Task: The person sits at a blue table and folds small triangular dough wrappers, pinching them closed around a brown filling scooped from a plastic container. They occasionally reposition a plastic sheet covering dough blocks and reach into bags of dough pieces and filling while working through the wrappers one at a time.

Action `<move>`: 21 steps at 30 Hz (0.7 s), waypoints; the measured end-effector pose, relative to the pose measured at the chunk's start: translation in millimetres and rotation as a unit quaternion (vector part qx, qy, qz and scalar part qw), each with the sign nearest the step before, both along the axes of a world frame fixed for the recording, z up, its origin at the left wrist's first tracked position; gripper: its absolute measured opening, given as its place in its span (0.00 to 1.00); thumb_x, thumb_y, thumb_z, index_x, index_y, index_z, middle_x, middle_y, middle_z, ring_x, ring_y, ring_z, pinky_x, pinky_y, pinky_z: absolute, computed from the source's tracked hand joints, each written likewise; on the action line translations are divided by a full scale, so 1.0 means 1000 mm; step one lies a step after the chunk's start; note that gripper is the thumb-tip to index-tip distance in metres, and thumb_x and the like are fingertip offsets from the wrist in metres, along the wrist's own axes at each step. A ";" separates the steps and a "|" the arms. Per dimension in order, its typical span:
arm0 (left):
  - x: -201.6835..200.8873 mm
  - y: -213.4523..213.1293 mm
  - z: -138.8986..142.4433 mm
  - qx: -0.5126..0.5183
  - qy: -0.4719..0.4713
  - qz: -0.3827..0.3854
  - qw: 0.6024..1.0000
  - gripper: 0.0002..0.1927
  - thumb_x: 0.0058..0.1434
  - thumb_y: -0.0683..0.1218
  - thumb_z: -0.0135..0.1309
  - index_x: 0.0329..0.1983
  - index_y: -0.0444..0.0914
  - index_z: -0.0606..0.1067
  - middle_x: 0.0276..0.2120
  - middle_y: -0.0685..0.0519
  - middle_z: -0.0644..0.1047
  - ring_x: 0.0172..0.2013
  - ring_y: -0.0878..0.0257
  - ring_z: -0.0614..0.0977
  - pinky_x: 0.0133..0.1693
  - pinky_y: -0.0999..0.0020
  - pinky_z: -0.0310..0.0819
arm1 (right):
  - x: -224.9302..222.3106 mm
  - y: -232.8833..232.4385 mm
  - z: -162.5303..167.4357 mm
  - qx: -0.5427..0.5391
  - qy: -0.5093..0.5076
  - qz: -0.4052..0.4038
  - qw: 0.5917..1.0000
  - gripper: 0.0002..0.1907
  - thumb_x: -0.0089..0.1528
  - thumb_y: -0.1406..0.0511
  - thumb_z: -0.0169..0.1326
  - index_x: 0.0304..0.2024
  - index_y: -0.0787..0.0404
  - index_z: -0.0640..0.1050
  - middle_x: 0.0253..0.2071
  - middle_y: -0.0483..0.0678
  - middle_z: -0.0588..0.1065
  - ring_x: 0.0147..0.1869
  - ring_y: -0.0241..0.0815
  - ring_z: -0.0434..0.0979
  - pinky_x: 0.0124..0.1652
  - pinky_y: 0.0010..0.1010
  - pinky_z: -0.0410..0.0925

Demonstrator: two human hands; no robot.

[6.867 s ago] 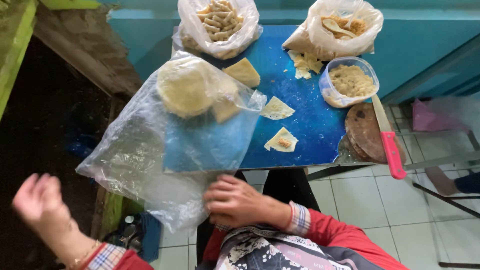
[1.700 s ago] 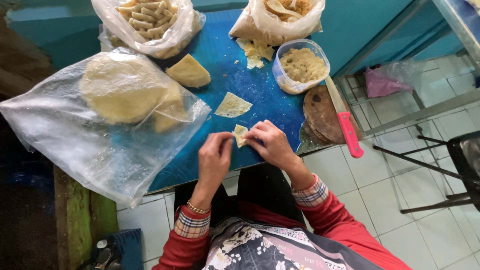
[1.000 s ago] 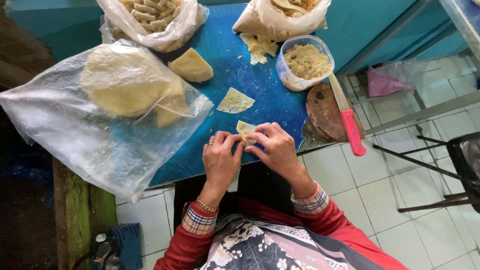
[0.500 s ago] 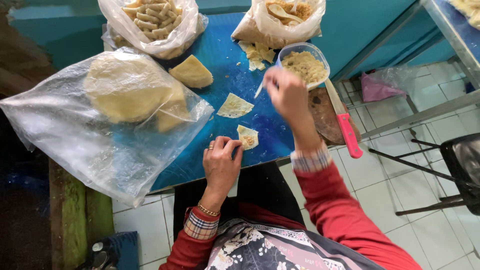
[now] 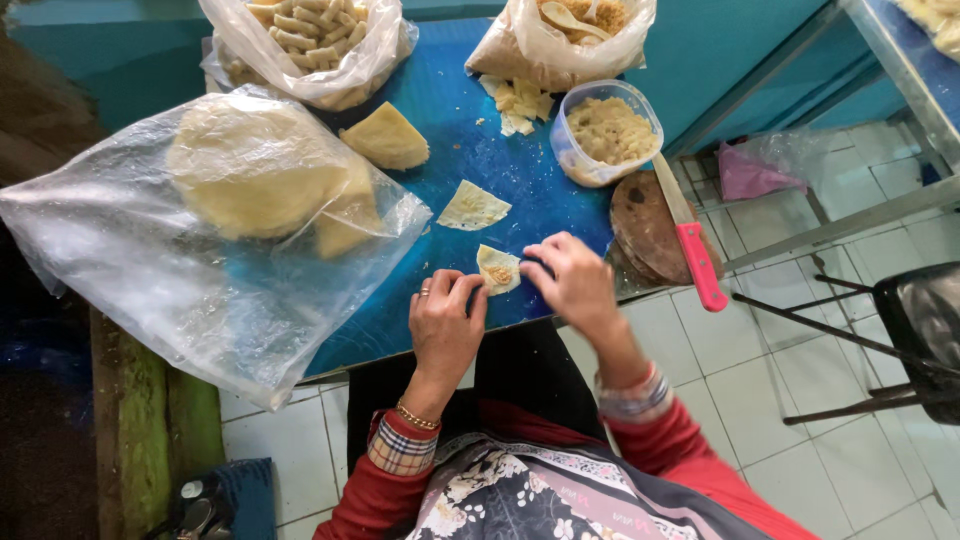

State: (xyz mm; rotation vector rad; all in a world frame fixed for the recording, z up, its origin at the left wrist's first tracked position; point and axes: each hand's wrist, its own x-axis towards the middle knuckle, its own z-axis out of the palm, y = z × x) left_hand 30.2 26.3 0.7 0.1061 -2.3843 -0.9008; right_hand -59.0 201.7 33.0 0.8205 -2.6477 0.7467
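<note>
Both hands pinch a filled dough wrapper (image 5: 497, 268) at the blue table's (image 5: 440, 150) near edge: left hand (image 5: 445, 325) and right hand (image 5: 572, 282). A plastic tub (image 5: 603, 133) holds crumbly filling near the right edge.

Left hand (image 5: 445, 325) and right hand (image 5: 570, 280) lie close together, knuckles up, fingers curled inward.

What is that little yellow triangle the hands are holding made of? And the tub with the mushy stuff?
The triangle, pinched between the left hand and right hand, looks like thin, soft dough: pale, matte and bending at its edges. The tub seems to be clear plastic, since the crumbly beige filling shows through its shiny wall.
</note>
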 end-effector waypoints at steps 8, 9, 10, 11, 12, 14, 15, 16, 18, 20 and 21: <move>0.000 0.000 0.001 -0.018 0.000 -0.004 1.000 0.07 0.58 0.45 0.63 0.39 0.43 0.80 0.37 0.53 0.77 0.40 0.53 0.79 0.40 0.57 0.70 | 0.015 -0.011 -0.017 -0.139 -0.121 -0.025 0.983 0.11 0.58 0.64 0.65 0.44 0.55 0.82 0.39 0.45 0.79 0.31 0.40 0.78 0.34 0.30 0.72; 0.000 0.000 0.002 -0.018 0.002 -0.008 1.000 0.07 0.58 0.46 0.63 0.39 0.43 0.80 0.37 0.53 0.77 0.40 0.53 0.79 0.39 0.57 0.70 | 0.014 -0.012 -0.016 -0.149 -0.135 -0.016 0.979 0.11 0.59 0.65 0.65 0.44 0.55 0.82 0.39 0.44 0.80 0.31 0.39 0.79 0.34 0.30 0.73; 0.000 -0.001 0.003 -0.017 0.003 -0.010 1.000 0.07 0.58 0.46 0.63 0.40 0.43 0.80 0.37 0.53 0.77 0.40 0.53 0.79 0.39 0.57 0.70 | 0.014 -0.013 -0.014 -0.161 -0.144 -0.012 0.976 0.12 0.59 0.65 0.64 0.45 0.55 0.82 0.39 0.44 0.80 0.33 0.39 0.79 0.35 0.29 0.73; -0.001 -0.002 0.004 -0.018 0.006 -0.013 1.000 0.07 0.58 0.45 0.63 0.40 0.43 0.80 0.37 0.53 0.77 0.40 0.53 0.79 0.40 0.57 0.70 | 0.015 -0.014 -0.012 -0.173 -0.154 -0.008 0.973 0.12 0.59 0.65 0.64 0.46 0.55 0.82 0.39 0.45 0.81 0.34 0.39 0.80 0.35 0.29 0.73; -0.001 -0.002 0.004 -0.018 0.009 -0.017 1.000 0.08 0.58 0.45 0.63 0.41 0.43 0.80 0.37 0.53 0.77 0.40 0.53 0.79 0.40 0.57 0.70 | 0.016 -0.015 -0.012 -0.184 -0.165 -0.005 0.969 0.12 0.59 0.66 0.64 0.47 0.55 0.82 0.40 0.45 0.82 0.35 0.39 0.80 0.36 0.29 0.74; -0.001 -0.004 0.004 -0.020 0.007 -0.024 0.999 0.08 0.59 0.45 0.63 0.42 0.42 0.80 0.37 0.53 0.77 0.40 0.53 0.79 0.40 0.57 0.70 | 0.022 -0.014 -0.009 -0.160 -0.121 0.021 0.979 0.14 0.60 0.67 0.63 0.49 0.55 0.81 0.40 0.45 0.82 0.39 0.40 0.80 0.38 0.30 0.73; -0.001 -0.004 0.003 -0.022 0.006 -0.028 0.999 0.09 0.59 0.45 0.63 0.42 0.42 0.80 0.37 0.53 0.77 0.40 0.53 0.79 0.40 0.57 0.70 | 0.025 -0.013 -0.008 -0.147 -0.098 0.032 0.984 0.15 0.60 0.67 0.63 0.50 0.56 0.81 0.41 0.44 0.82 0.41 0.41 0.80 0.40 0.30 0.73; -0.001 -0.004 0.003 -0.023 0.004 -0.032 0.999 0.09 0.59 0.45 0.63 0.43 0.42 0.80 0.37 0.53 0.77 0.40 0.53 0.79 0.40 0.57 0.70 | 0.027 -0.011 -0.007 -0.135 -0.073 0.046 0.987 0.17 0.59 0.67 0.63 0.51 0.56 0.81 0.41 0.45 0.82 0.42 0.43 0.80 0.42 0.32 0.73; -0.001 -0.005 0.000 -0.030 0.010 -0.053 0.998 0.10 0.56 0.46 0.63 0.42 0.42 0.80 0.37 0.52 0.77 0.39 0.53 0.79 0.38 0.56 0.70 | 0.031 -0.008 -0.006 -0.111 -0.025 0.076 0.991 0.20 0.58 0.67 0.64 0.53 0.58 0.80 0.43 0.45 0.82 0.46 0.46 0.79 0.47 0.35 0.72; -0.002 -0.007 -0.002 -0.037 0.011 -0.059 0.998 0.09 0.57 0.47 0.63 0.40 0.42 0.80 0.37 0.52 0.77 0.39 0.54 0.80 0.38 0.56 0.70 | 0.030 -0.005 -0.005 -0.090 -0.002 0.111 0.990 0.20 0.57 0.67 0.64 0.53 0.58 0.80 0.46 0.47 0.81 0.47 0.47 0.79 0.48 0.35 0.72; -0.004 -0.007 -0.004 -0.041 0.009 -0.055 0.998 0.07 0.59 0.46 0.63 0.40 0.42 0.80 0.37 0.53 0.77 0.39 0.54 0.80 0.38 0.57 0.71 | 0.028 -0.004 -0.005 -0.080 0.009 0.128 0.988 0.20 0.57 0.67 0.64 0.53 0.59 0.80 0.48 0.48 0.81 0.48 0.48 0.78 0.48 0.35 0.72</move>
